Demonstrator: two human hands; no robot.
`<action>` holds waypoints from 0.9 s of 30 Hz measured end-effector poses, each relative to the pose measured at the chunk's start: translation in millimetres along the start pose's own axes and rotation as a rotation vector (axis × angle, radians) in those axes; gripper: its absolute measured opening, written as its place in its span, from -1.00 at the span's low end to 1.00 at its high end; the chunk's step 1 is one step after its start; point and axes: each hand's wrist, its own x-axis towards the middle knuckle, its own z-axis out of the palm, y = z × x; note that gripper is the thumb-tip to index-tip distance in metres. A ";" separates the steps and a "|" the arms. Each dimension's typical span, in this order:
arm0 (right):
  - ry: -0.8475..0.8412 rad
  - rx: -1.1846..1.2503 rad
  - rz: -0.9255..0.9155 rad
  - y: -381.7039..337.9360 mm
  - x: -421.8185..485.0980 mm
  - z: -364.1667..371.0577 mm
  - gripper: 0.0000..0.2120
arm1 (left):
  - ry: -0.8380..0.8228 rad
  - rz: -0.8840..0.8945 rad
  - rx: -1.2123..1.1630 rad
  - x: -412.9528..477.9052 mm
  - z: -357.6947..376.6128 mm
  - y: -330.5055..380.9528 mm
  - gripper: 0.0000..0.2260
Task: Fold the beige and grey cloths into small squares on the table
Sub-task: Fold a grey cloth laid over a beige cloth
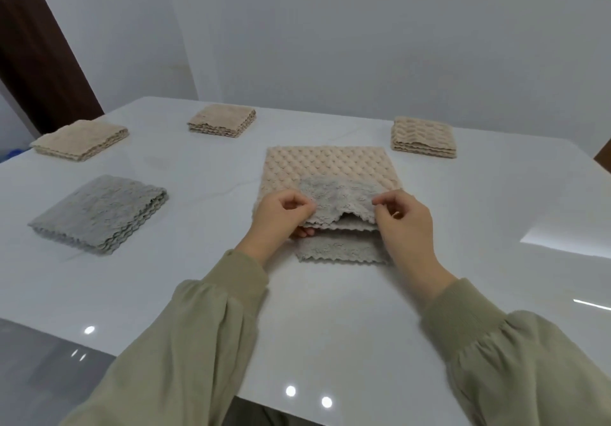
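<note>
While pinching the grey cloth (340,191) by its edge in left hand (281,214) and right hand (403,217) — midway across the table (132,277), atop the beige cloth (327,164) — could drag it askew or let layers slip.

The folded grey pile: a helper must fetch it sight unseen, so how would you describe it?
Start at the white table and look to its near left. The folded grey pile lies there, nearer the person than the beige pile at the left edge. It is the only grey folded pile; the rest are beige.
</note>
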 end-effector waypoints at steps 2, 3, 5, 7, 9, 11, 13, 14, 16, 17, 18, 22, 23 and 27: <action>0.003 0.000 0.011 -0.6 -5.1 -2.1 -0.77 | -0.053 -0.020 -0.008 -2.5 -3.0 1.2 -0.99; -0.013 -0.021 0.012 -1.5 -7.4 -3.5 -0.77 | -0.087 -0.023 0.013 -4.0 -5.1 1.8 -0.96; -0.070 -0.073 0.019 -2.0 -10.8 -6.3 -0.79 | -0.167 -0.016 0.100 -6.4 -9.4 2.2 -0.92; -0.097 -0.118 0.032 0.0 -12.7 -8.7 -0.78 | -0.221 -0.011 0.171 -8.8 -13.3 2.2 -0.91; -0.105 -0.148 0.050 3.4 -13.0 -10.2 -0.77 | -0.238 -0.011 0.198 -10.4 -17.7 3.1 -0.92; -0.123 -0.151 0.053 5.6 -12.8 -10.4 -0.77 | -0.251 -0.004 0.210 -11.1 -21.6 4.4 -0.92; -0.133 -0.186 0.021 4.8 -14.1 -10.7 -0.77 | -0.271 0.011 0.218 -12.0 -23.4 5.3 -0.91; -0.133 -0.201 0.001 3.9 -15.2 -11.1 -0.78 | -0.279 0.014 0.218 -12.4 -23.4 5.5 -0.91; -0.138 -0.227 -0.037 2.0 -17.2 -13.2 -0.81 | -0.292 0.006 0.217 -12.9 -23.2 5.0 -0.91; -0.153 -0.256 -0.056 3.0 -17.6 -14.2 -0.82 | -0.299 -0.004 0.221 -13.0 -22.8 4.5 -0.90; -0.181 -0.307 -0.078 4.9 -17.6 -14.6 -0.84 | -0.307 -0.014 0.237 -12.7 -22.7 3.8 -0.90; -0.268 -0.522 -0.175 19.0 -15.1 -13.8 -0.83 | -0.305 0.056 0.426 -12.1 -19.9 -1.7 -0.87; -0.263 -0.531 -0.188 21.1 -14.1 -13.8 -0.82 | -0.251 0.137 0.509 -11.8 -17.2 -4.6 -0.87; -0.237 -0.585 -0.297 23.8 -12.0 -16.0 -0.86 | 0.188 0.670 0.768 -15.5 1.4 -8.4 -0.85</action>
